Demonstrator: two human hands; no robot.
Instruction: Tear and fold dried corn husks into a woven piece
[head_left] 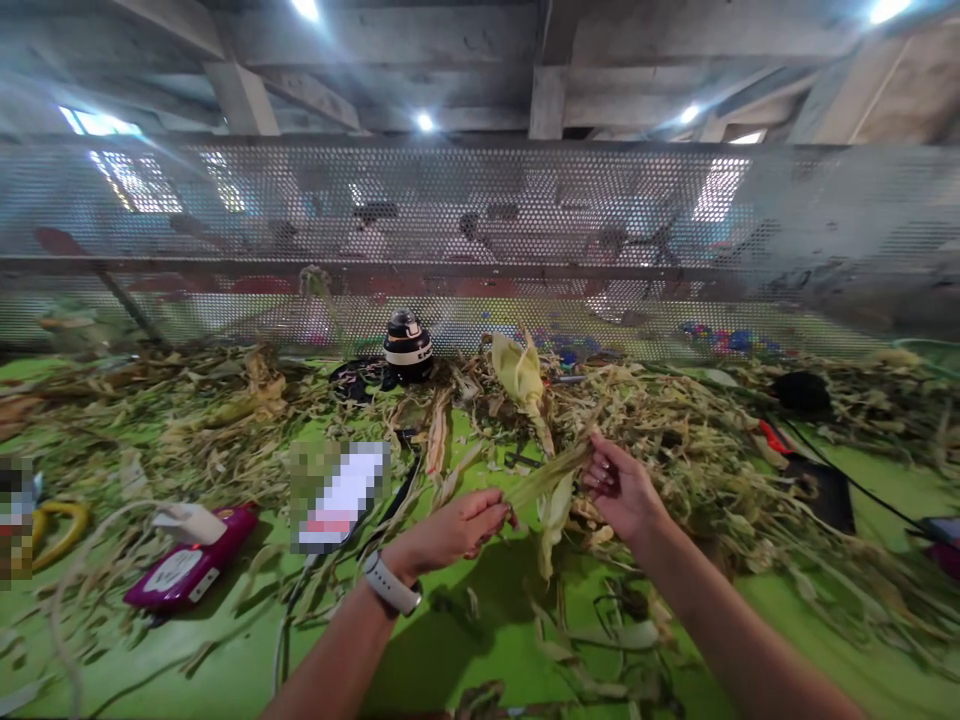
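Above the green table [487, 640], between centre and near edge, the left hand [465, 525] and right hand [624, 488], fingers pinched together, hold a pale husk strip [546, 480] by opposite ends; pulling too hard could tear it.

One jar [407, 346]. In front of the jar: one left hand [457, 530], one right hand [621, 490], one watch [390, 583], one husk strip [546, 478]. Front-left of the jar: one phone [345, 495], one box [174, 575], one plug [189, 523], one loop [82, 520]. Above the jar: four lights [425, 122]. Scraps [675, 405] around the jar: too many to count.
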